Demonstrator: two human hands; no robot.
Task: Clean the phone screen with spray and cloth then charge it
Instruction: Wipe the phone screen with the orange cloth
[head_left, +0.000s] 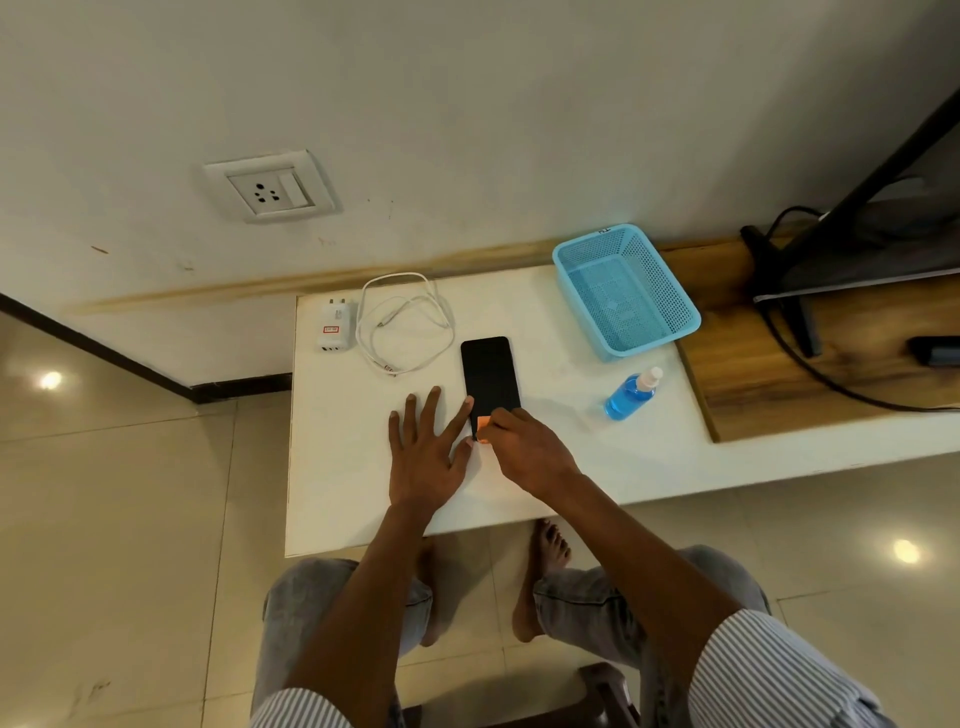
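A black phone (490, 374) lies screen up on the white table (363, 467). My left hand (428, 449) lies flat on the table beside the phone, fingers spread, index finger and thumb touching the phone's left edge. My right hand (522, 447) holds a small orange cloth (483, 428) bunched under its fingers against the phone's near end. A spray bottle (631, 395) of blue liquid stands to the right. The white charger adapter (335, 325) and coiled white cable (405, 322) lie at the table's far left.
An empty blue mesh basket (670, 291) sits at the back right. A wall socket (270, 189) is on the wall above the table's left. A wooden board (779, 364) carries a dark stand (831, 234) and black cables at right.
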